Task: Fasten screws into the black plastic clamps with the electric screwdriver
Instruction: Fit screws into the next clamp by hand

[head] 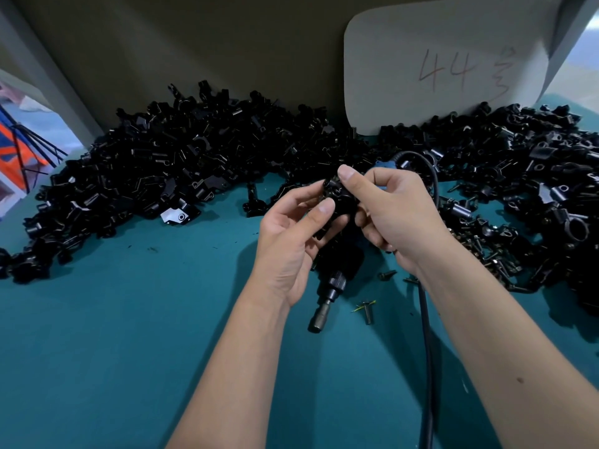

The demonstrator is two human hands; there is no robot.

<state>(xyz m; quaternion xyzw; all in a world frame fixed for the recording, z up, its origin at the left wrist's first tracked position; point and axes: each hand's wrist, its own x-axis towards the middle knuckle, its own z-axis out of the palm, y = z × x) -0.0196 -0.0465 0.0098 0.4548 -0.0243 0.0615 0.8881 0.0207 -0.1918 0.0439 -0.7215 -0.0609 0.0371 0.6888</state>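
Observation:
A black plastic clamp is held up between both hands above the teal table. My left hand pinches its lower side with thumb and fingers. My right hand grips its top, thumb on the upper edge. The electric screwdriver lies on the table under my hands, its bit holder pointing toward me and its black cable running past my right forearm. Loose dark screws lie beside the screwdriver tip.
A big heap of black clamps curves along the back left. Another heap, mixed with screws, fills the right side. A white card marked "44" leans on the grey back wall.

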